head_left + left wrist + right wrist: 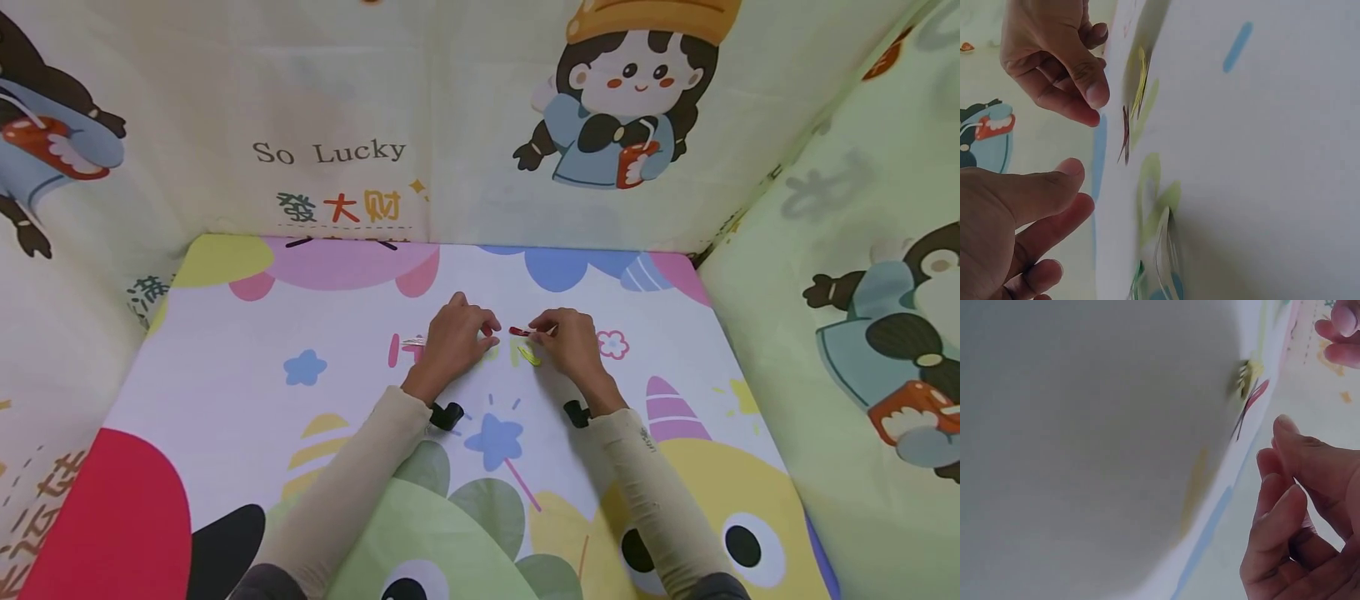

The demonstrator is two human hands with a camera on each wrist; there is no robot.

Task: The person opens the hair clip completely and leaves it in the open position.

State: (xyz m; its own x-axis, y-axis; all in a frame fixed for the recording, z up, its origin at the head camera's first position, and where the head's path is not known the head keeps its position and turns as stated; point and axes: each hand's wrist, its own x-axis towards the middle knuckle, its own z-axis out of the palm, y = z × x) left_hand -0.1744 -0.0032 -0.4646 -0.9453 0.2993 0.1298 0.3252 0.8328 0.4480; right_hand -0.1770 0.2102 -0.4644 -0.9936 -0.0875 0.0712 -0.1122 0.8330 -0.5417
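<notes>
My left hand (457, 337) hovers over the middle of the table, thumb and fingers loosely bent, with nothing visible between them. Opposite it is my right hand (572, 346), its fingers curved and no held thing showing. A slim dark red clip-like piece (519, 332) lies by the right fingertips. Beside it is a slim yellow piece (529, 357), which shows a toothed edge in the right wrist view. Under the left hand, the left wrist view shows a silvery slim piece (1165, 250) and part of a green one (1137, 278).
The white tabletop (225, 358) carries printed cartoon shapes, such as a blue star (305, 367). A printed cloth wall (472, 200) rises along the back edge, and another (787, 275) stands on the right. Small black wrist cameras sit on both wrists.
</notes>
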